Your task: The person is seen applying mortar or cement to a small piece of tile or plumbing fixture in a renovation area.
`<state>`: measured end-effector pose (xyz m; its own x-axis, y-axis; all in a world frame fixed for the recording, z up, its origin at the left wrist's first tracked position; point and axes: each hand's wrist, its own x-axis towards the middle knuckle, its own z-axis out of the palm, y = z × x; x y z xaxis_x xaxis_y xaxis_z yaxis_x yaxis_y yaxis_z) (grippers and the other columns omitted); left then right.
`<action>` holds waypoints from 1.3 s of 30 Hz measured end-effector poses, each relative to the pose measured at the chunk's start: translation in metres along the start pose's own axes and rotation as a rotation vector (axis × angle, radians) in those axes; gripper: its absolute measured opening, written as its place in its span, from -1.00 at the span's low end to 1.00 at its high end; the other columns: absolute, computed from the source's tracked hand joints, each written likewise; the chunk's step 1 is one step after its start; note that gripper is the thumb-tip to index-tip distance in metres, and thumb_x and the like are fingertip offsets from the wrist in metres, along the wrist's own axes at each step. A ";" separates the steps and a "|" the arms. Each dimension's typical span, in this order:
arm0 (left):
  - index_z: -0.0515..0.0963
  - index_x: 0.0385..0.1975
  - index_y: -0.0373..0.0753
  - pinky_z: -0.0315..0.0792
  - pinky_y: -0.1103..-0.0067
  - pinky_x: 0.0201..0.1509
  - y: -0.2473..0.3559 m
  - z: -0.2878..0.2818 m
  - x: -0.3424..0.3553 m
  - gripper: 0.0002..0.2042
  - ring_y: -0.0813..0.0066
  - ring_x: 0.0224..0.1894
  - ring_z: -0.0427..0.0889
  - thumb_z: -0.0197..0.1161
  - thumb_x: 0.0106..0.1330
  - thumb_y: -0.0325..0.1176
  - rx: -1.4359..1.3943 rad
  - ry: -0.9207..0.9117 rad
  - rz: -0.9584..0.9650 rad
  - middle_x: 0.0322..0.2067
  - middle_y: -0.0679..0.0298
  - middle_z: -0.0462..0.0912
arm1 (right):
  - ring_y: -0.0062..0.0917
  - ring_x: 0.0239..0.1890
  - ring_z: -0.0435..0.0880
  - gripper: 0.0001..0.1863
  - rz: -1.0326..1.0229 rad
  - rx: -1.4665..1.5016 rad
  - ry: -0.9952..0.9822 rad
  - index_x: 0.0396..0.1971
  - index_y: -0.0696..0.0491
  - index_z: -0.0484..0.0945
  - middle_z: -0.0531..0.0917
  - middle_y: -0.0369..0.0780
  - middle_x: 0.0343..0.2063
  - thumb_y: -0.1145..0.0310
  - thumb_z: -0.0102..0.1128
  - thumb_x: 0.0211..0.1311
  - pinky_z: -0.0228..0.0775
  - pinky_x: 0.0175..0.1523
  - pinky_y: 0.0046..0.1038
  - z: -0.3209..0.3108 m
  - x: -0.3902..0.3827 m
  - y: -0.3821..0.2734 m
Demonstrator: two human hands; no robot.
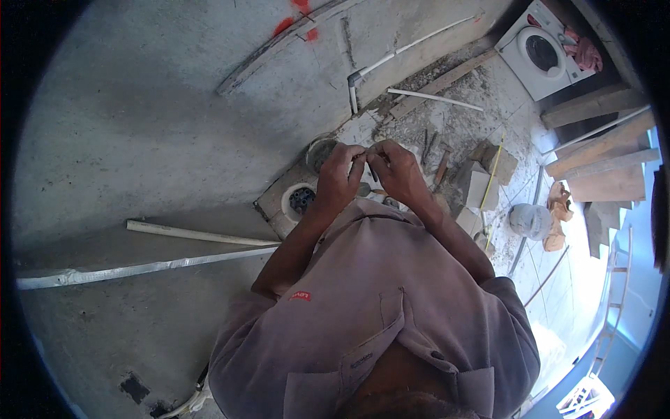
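Surface: grey cement wall [139, 126], rubble-strewn floor [460, 126] | Room: washing machine [541, 52], planks [600, 164], white pipes [202, 235] | Left hand [340, 174]: fingers curled, pinching a small dark piece [372, 170] | Right hand [399, 171]: fingers closed on the same piece, held between both hands above the round floor drain [301, 200].

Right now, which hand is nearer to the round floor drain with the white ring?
Left. The left hand is just above and right of the floor drain in the picture; the right hand is farther right, beyond the left.
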<state>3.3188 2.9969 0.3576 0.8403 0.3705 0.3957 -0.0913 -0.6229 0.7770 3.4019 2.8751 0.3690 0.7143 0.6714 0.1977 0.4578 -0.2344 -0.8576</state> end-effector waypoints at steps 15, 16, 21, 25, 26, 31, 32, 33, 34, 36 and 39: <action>0.38 -0.32 -0.33 0.35 0.36 -0.30 -0.018 0.002 -0.003 -0.90 0.07 -0.36 0.46 0.04 0.18 -0.51 0.099 -0.007 0.109 -0.40 0.07 0.44 | -0.05 -0.42 0.51 -0.89 -0.013 -0.047 -0.037 -0.45 0.18 0.38 0.52 0.00 -0.50 0.45 0.02 0.05 0.33 -0.36 -0.19 0.014 0.005 0.011; 0.36 -0.32 -0.35 0.34 0.35 -0.30 -0.017 0.001 -0.002 -0.90 0.06 -0.34 0.46 0.02 0.17 -0.54 0.128 -0.020 0.140 -0.40 0.06 0.41 | -0.05 -0.42 0.51 -0.89 -0.012 -0.047 -0.034 -0.45 0.18 0.38 0.52 0.00 -0.50 0.45 0.02 0.05 0.33 -0.36 -0.19 0.018 0.005 0.017; 0.34 -0.33 -0.33 0.31 0.33 -0.26 -0.014 -0.006 0.002 -0.90 0.02 -0.32 0.44 0.02 0.18 -0.51 0.073 -0.075 -0.029 -0.39 0.04 0.41 | -0.13 -0.45 0.53 -0.94 -0.148 -0.148 -0.004 -0.43 0.18 0.35 0.50 -0.04 -0.52 0.55 0.00 0.06 0.36 -0.41 -0.26 0.026 0.003 0.021; 0.34 -0.36 -0.33 0.29 0.31 -0.28 -0.005 -0.010 0.002 -0.91 -0.03 -0.33 0.42 0.02 0.18 -0.47 0.119 -0.037 0.006 -0.42 0.02 0.41 | -0.11 -0.43 0.53 -0.87 -0.157 -0.183 -0.007 -0.38 0.17 0.32 0.50 -0.03 -0.47 0.56 0.00 0.04 0.37 -0.42 -0.23 0.026 0.003 0.016; 0.34 -0.36 -0.33 0.29 0.31 -0.28 -0.003 -0.011 0.002 -0.91 -0.03 -0.33 0.42 0.02 0.18 -0.47 0.120 -0.040 0.005 -0.42 0.02 0.41 | -0.11 -0.42 0.53 -0.85 -0.172 -0.183 -0.016 -0.36 0.16 0.31 0.50 -0.03 -0.47 0.56 0.01 0.03 0.36 -0.41 -0.22 0.024 0.002 0.012; 0.38 -0.31 -0.35 0.36 0.44 -0.20 -0.005 -0.017 0.004 -0.84 0.34 -0.30 0.50 0.06 0.21 -0.40 -0.188 -0.176 -0.473 -0.37 0.15 0.48 | -0.10 -0.42 0.52 -0.81 -0.196 -0.194 -0.029 -0.32 0.15 0.30 0.49 -0.03 -0.47 0.57 0.01 0.02 0.37 -0.40 -0.22 0.024 0.003 0.010; 0.38 -0.31 -0.35 0.36 0.44 -0.20 -0.008 -0.017 0.004 -0.84 0.34 -0.30 0.50 0.06 0.21 -0.40 -0.187 -0.181 -0.474 -0.37 0.15 0.48 | -0.11 -0.43 0.52 -0.82 -0.193 -0.151 -0.040 -0.33 0.15 0.31 0.49 -0.04 -0.47 0.56 0.02 0.02 0.37 -0.40 -0.23 0.024 0.004 0.010; 0.39 -0.30 -0.36 0.37 0.47 -0.16 -0.011 -0.017 0.002 -0.82 0.42 -0.28 0.49 0.06 0.22 -0.38 -0.457 -0.182 -0.614 -0.35 0.19 0.48 | -0.12 -0.43 0.52 -0.83 -0.191 -0.105 -0.053 -0.34 0.15 0.32 0.49 -0.04 -0.47 0.56 0.02 0.02 0.37 -0.40 -0.23 0.023 0.004 0.010; 0.40 -0.28 -0.37 0.38 0.50 -0.12 -0.013 -0.017 0.001 -0.80 0.50 -0.26 0.48 0.06 0.23 -0.36 -0.730 -0.181 -0.749 -0.33 0.22 0.49 | -0.12 -0.43 0.52 -0.83 -0.190 -0.102 -0.054 -0.34 0.15 0.32 0.49 -0.04 -0.47 0.56 0.02 0.02 0.37 -0.40 -0.23 0.023 0.005 0.010; 0.40 -0.28 -0.37 0.38 0.49 -0.10 -0.014 -0.015 0.000 -0.81 0.49 -0.26 0.48 0.06 0.23 -0.36 -0.860 -0.138 -0.829 -0.33 0.24 0.49 | -0.14 -0.43 0.53 -0.87 -0.148 -0.083 -0.084 -0.38 0.16 0.35 0.49 -0.05 -0.49 0.55 0.03 0.03 0.37 -0.39 -0.25 0.022 0.005 0.010; 0.40 -0.28 -0.35 0.38 0.49 -0.07 -0.010 -0.017 0.000 -0.82 0.48 -0.25 0.48 0.06 0.24 -0.36 -1.045 -0.095 -0.927 -0.33 0.25 0.49 | -0.16 -0.43 0.54 -0.88 -0.257 -0.033 -0.023 -0.38 0.15 0.39 0.51 -0.07 -0.50 0.54 0.05 0.03 0.39 -0.38 -0.27 0.017 0.004 0.004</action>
<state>3.3107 3.0145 0.3580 0.8420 0.2859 -0.4575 0.1944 0.6303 0.7516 3.3976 2.8884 0.3583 0.5603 0.7276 0.3958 0.6397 -0.0765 -0.7648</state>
